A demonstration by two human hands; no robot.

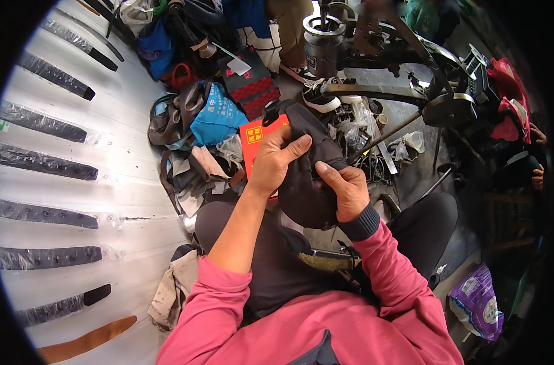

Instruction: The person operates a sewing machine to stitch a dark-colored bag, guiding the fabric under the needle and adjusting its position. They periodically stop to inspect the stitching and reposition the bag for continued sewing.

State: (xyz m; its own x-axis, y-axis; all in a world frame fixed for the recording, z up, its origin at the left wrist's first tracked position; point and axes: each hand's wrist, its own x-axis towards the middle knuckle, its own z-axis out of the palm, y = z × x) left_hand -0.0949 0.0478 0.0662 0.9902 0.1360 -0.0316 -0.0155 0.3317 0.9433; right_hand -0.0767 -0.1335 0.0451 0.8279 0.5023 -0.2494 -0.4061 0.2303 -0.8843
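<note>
A dark, soft pouch-like piece (306, 191), leather or cloth, is held up between my hands above my lap. My left hand (276, 159) grips its upper left side, thumb pressed on the front. On the lower right side my right hand (350, 193) is closed round the edge, with the thumb on top. Fingers behind the piece are hidden. A small black strap or buckle part (276, 111) shows at its upper left end. Partly covered by my left hand and the piece is a red box (251, 146) with a gold-coloured label.
Wrapped dark straps (46, 164) hang on the pale wall at left. Bags and scraps, among them a blue cloth bag (215, 115), lie ahead left. A machine (435, 103) stands ahead right, near another person's shoes (319, 97). Another person's hands (537, 176) show far right; a purple packet (479, 303) lies lower right.
</note>
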